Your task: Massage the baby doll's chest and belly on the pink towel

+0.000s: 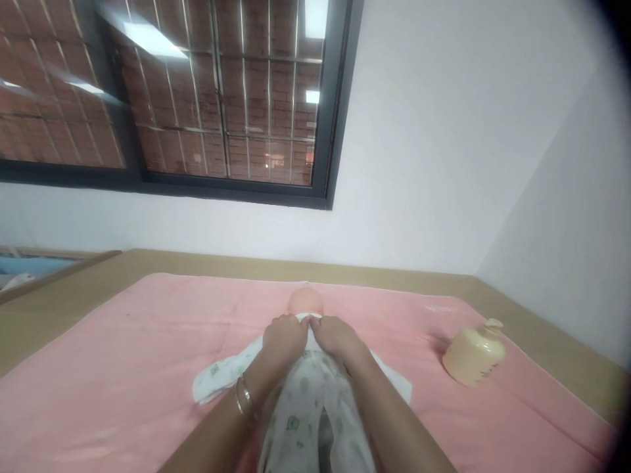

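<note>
A baby doll lies on its back on a pink blanket (148, 368), its bare head (305, 303) pointing away from me. It wears a white printed romper (305, 407) with sleeves spread to both sides. My left hand (282, 338) and my right hand (335, 336) sit side by side at the doll's neck. Both have their fingers curled, pinching the romper's collar. A bracelet circles my left wrist.
A cream-coloured bottle (474, 358) lies on its side on the blanket to the right. The blanket covers a tan table (59, 302) set against a white wall under a dark-framed window (221, 98). A wooden-edged cot (29, 269) shows at far left.
</note>
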